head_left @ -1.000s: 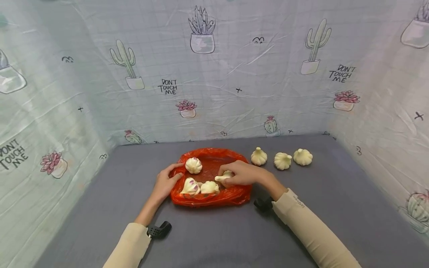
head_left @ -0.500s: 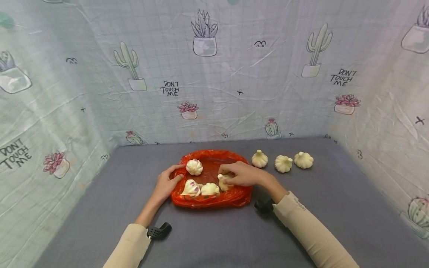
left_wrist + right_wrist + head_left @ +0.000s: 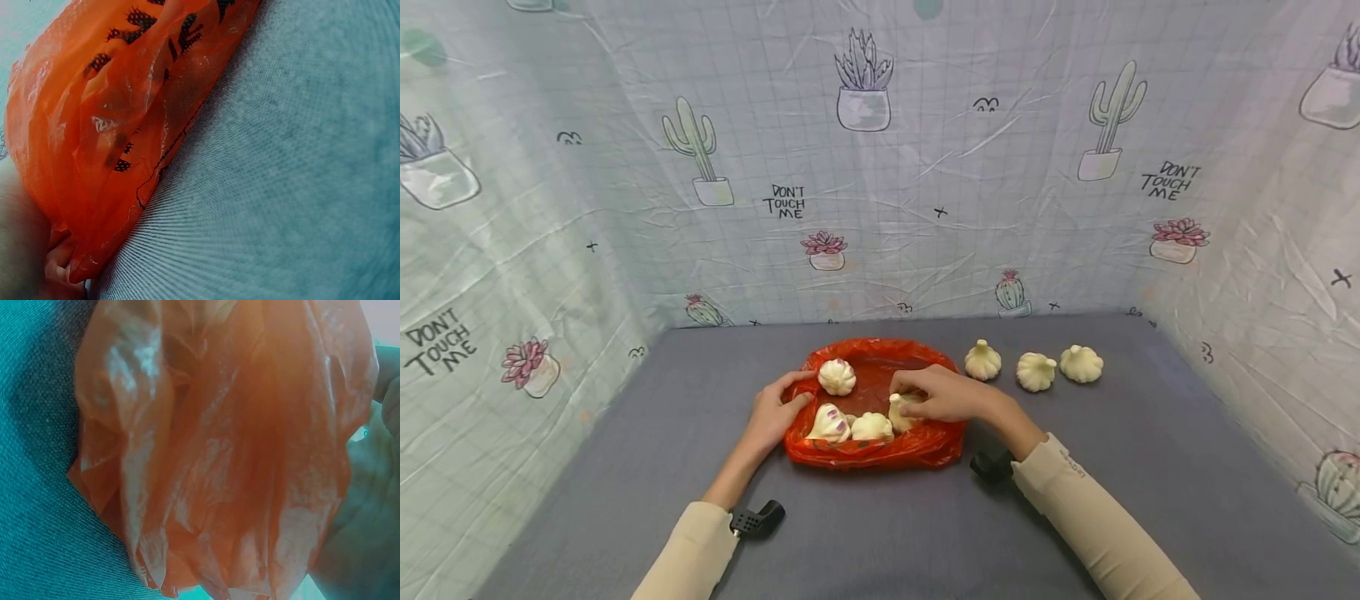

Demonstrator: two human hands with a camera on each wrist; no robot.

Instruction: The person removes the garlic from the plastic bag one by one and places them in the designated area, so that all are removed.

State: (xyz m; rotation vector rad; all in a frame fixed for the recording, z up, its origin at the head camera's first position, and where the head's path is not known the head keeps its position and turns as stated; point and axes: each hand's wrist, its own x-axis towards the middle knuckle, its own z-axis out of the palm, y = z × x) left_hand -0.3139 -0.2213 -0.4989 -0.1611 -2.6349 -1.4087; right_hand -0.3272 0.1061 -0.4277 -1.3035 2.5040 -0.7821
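Observation:
A red plastic bag (image 3: 874,457) lies with its mouth spread wide on the grey table. My left hand (image 3: 772,413) grips its left rim between thumb and fingers. Inside, my right hand (image 3: 942,393) holds a garlic bulb (image 3: 898,413) at the bag's right side, the fingers covering part of it. Three more bulbs show in the bag: a garlic bulb (image 3: 837,377) at the back left, a purple-marked garlic bulb (image 3: 831,423) at the front left, and another garlic bulb (image 3: 872,427) beside it. Both wrist views are mostly filled by the bag's crinkled side (image 3: 119,125).
Right of the bag, three loose garlic bulbs stand on the table: one garlic bulb (image 3: 982,361) nearest the bag, a middle garlic bulb (image 3: 1036,372), and a far garlic bulb (image 3: 1081,364). A printed curtain (image 3: 895,183) encloses the back and sides.
The bulb in my right hand has gone from lying tilted to stem up, lower in the bag. My left hand keeps its grip on the rim. The head view has shifted slightly.

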